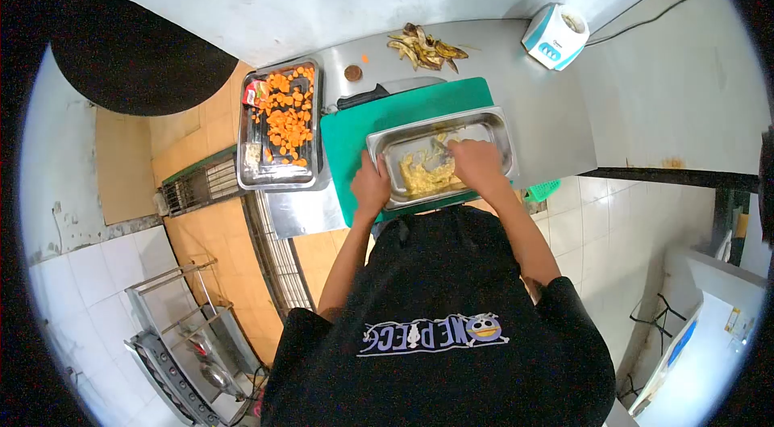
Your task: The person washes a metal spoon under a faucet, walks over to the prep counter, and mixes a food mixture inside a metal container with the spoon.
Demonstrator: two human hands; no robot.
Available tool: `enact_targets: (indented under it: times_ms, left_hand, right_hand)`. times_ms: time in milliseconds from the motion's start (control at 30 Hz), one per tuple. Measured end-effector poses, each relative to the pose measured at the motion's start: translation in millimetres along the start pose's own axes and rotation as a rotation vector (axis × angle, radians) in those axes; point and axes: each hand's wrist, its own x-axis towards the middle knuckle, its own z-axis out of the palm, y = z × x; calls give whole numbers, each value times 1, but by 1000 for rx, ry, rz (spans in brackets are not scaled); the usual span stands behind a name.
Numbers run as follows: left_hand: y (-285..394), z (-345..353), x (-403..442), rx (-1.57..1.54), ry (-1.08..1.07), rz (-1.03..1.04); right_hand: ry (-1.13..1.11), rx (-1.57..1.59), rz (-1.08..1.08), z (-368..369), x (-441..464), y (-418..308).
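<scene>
A rectangular steel pan sits on a green cutting board, with lumpy yellow mash spread over its bottom. My left hand is closed on the pan's left rim. Inside the pan, my right hand is closed around a small metal utensil that reaches toward the mash. The kind of utensil is too small to make out. A knife with a black handle lies along the board's far edge.
Left of the board stands a black tray with orange carrot pieces and a red packet. Banana peels, a small brown round thing and a white blender base with a cord are at the back of the steel counter.
</scene>
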Motion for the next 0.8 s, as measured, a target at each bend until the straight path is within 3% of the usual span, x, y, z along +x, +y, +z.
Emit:
enact_targets:
  times_ms: [133,233,333,400,467,600,633,700,767,800]
  left_hand:
    - [-4,5,0,-32,-3,11]
    - [-4,2,2,-52,-21,14]
    - [1,-4,-1,-61,-25,13]
    - [2,-4,-2,-54,-27,1]
    - [-3,0,-1,-79,-28,9]
    - [-16,9,0,-76,14,86]
    - [-11,1,2,-61,-66,47]
    - [-11,-1,5,-41,-147,20]
    - [-16,3,5,-275,56,248]
    - [-7,-7,3,-276,51,248]
  right_hand:
    - [32,22,-91,25,-7,-20]
    - [-246,72,-203,4,-5,-32]
    - [-111,145,-33,-16,-11,-8]
    - [-79,60,-12,-12,-7,15]
    - [24,-24,141,-4,-3,24]
    - [-53,52,-78,20,2,-20]
    - [-151,57,-155,11,2,-29]
    - [-142,118,-158,5,-2,-25]
    - [-141,169,-164,-6,-8,-7]
    - [-90,154,-30,-14,-13,9]
